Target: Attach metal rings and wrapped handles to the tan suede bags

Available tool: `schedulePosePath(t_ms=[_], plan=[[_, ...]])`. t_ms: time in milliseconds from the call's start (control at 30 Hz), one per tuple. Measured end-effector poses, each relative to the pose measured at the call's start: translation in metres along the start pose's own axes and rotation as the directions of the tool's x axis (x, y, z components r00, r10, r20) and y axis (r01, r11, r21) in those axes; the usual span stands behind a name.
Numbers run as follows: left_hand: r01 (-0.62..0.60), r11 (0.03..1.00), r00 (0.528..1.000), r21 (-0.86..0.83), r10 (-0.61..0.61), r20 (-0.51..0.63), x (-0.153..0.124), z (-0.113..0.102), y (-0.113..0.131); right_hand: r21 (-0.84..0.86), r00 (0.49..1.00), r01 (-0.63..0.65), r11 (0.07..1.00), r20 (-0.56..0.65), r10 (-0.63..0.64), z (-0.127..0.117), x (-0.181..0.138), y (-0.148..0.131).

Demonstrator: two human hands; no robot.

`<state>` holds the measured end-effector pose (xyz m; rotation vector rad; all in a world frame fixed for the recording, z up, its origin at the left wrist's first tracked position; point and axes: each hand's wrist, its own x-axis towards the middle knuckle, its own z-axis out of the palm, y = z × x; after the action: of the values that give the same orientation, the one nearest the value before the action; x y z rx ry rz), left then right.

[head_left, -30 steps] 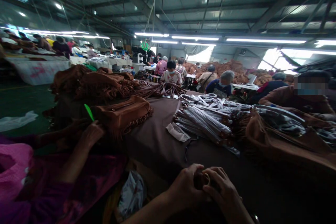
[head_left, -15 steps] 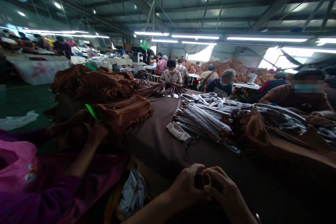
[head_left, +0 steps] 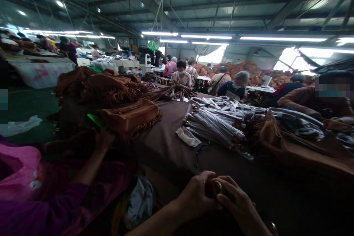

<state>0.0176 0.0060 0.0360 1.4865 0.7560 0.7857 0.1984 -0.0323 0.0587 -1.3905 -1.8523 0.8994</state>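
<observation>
My left hand (head_left: 197, 195) and my right hand (head_left: 239, 204) meet at the table's near edge, fingers curled round a small dark piece with a brass ring (head_left: 218, 187) pinched between them. Both hands rest low on the brown table (head_left: 166, 143). What the ring is fixed to is hidden in shadow under my fingers. A flat clear packet (head_left: 188, 136) lies a little way beyond my hands.
A neighbour in purple sits at my left, a hand (head_left: 103, 138) holding a green tool (head_left: 95, 120) against brown fringed bags (head_left: 129, 116). Wrapped straps (head_left: 218, 123) lie in a pile at centre. More brown bags (head_left: 301, 147) lie at right. Other workers sit beyond.
My hands have shifted slightly, and the brass ring shows more clearly between my fingers. The neighbour's hand with the green tool has sunk a little lower.
</observation>
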Motion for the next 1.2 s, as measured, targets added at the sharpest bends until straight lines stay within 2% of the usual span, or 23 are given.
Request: schedulePosePath(t_ms=[300,433,600,800,900,967,1033,1200], plan=[[0.01,0.998,1.0,-0.054,-0.009,0.024,0.001,-0.002,0.009,0.114,1.0,-0.023,0.993,0.014,0.022,-0.002,-0.001,-0.008],[0.033,0.999,0.999,-0.021,-0.032,0.032,0.002,-0.001,0.0,0.075,1.0,-0.015,0.997,0.017,0.013,0.002,0.002,-0.008],[0.059,0.998,0.998,-0.031,-0.058,0.034,0.003,0.0,-0.009,0.042,0.999,0.008,0.999,-0.033,-0.007,0.007,0.002,-0.006],[0.018,1.0,0.999,0.0,-0.018,0.032,0.002,-0.002,-0.007,-0.042,0.999,0.022,0.999,0.032,-0.021,0.003,-0.001,-0.004],[-0.002,1.0,1.0,0.008,0.001,0.025,0.002,-0.001,-0.006,-0.151,0.995,0.02,0.988,-0.096,-0.035,0.011,-0.004,0.007],[-0.022,1.0,1.0,0.009,0.022,0.014,0.002,0.0,-0.005,-0.191,0.963,-0.001,0.982,-0.266,-0.051,0.019,-0.007,0.015],[-0.027,1.0,0.999,0.001,0.027,0.018,0.001,0.0,-0.004,-0.165,0.933,-0.012,0.986,-0.357,-0.049,0.024,-0.008,0.021],[-0.01,1.0,0.999,0.001,0.009,0.031,-0.001,-0.001,-0.005,-0.059,0.985,0.027,0.998,-0.171,-0.037,0.018,-0.009,0.013]])
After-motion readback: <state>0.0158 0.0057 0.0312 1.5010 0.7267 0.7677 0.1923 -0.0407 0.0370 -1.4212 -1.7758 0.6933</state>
